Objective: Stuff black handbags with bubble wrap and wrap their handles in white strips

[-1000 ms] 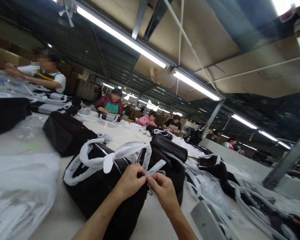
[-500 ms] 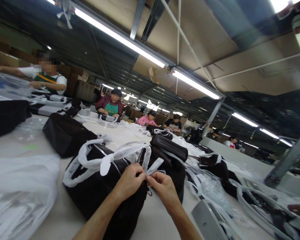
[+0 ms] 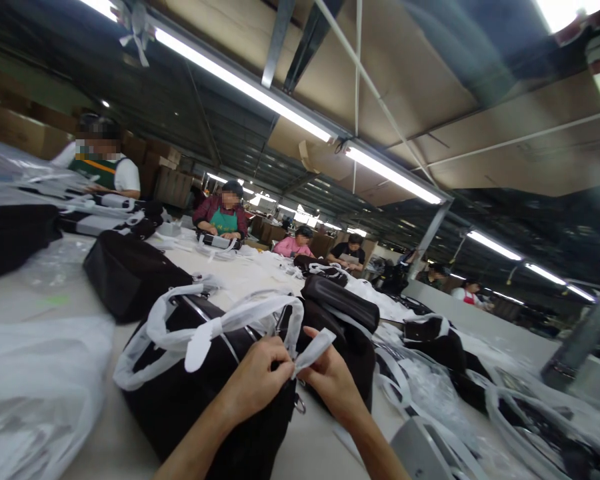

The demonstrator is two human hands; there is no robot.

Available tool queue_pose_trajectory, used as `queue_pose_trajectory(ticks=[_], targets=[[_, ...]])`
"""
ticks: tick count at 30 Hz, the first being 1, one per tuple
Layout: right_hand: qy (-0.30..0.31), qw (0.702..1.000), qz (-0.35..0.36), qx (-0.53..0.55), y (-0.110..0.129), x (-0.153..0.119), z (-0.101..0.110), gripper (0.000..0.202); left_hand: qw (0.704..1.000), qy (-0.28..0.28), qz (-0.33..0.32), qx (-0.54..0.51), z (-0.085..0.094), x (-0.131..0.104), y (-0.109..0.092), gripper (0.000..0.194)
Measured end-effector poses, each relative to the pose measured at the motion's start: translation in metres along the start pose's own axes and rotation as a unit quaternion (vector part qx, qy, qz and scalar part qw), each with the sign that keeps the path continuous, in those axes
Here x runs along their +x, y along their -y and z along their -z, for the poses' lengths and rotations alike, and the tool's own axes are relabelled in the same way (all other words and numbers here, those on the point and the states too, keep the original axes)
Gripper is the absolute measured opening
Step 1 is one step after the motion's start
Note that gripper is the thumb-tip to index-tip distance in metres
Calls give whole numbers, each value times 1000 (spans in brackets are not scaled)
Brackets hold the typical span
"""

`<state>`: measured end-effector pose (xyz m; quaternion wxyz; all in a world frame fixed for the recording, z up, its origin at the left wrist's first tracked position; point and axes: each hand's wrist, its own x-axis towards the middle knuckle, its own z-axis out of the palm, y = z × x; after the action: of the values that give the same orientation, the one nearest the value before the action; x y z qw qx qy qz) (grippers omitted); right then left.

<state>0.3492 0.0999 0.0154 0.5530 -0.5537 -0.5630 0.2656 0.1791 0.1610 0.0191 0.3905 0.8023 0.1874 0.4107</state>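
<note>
A black bag [image 3: 173, 400] lies on the table before me, its handle [image 3: 253, 312] wrapped in white tissue-like material. From the wrapped handle hangs a blank white tag [image 3: 198, 352]. My left hand [image 3: 257, 377] is closed in a pinch on the white wrapping strip where it meets the bag's right end. Close beside it, my right hand [image 3: 333, 383] grips the same white strip [image 3: 319, 347], whose free end sticks up past the fingers. A small metal ring [image 3: 300, 404] hangs just below the hands. The exact fingertip contact is partly hidden.
More black bags lie around: one to the left [image 3: 130, 273], another behind my right hand [image 3: 343, 303]. Clear plastic [image 3: 433, 373] and a grey box-like piece [image 3: 415, 447] are at right. White sheeting [image 3: 40, 373] covers the left front. Several co-workers sit beyond the table.
My right hand has shifted its grip, its index finger now raised behind the strip's free end. That end leans further right. My left hand keeps pinching at nearly the same spot.
</note>
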Motion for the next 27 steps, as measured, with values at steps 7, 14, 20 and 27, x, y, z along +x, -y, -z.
queue_pose_trajectory(ticks=[7, 14, 20, 27], targets=[[-7, 982, -73, 171, 2, -4, -9, 96, 1000, -11, -6, 1, -3, 1, 1, 28], [-80, 992, -50, 88, -1, 2, -8, 89, 1000, -16, 10, 8, -2, 0, 1, 23], [-83, 994, -62, -29, -3, -16, 9, 33, 1000, -15, 5, 13, -3, 0, 2, 25], [-72, 994, -66, 50, -7, -36, -22, 47, 1000, -8, -3, 11, -1, -1, 1, 24]])
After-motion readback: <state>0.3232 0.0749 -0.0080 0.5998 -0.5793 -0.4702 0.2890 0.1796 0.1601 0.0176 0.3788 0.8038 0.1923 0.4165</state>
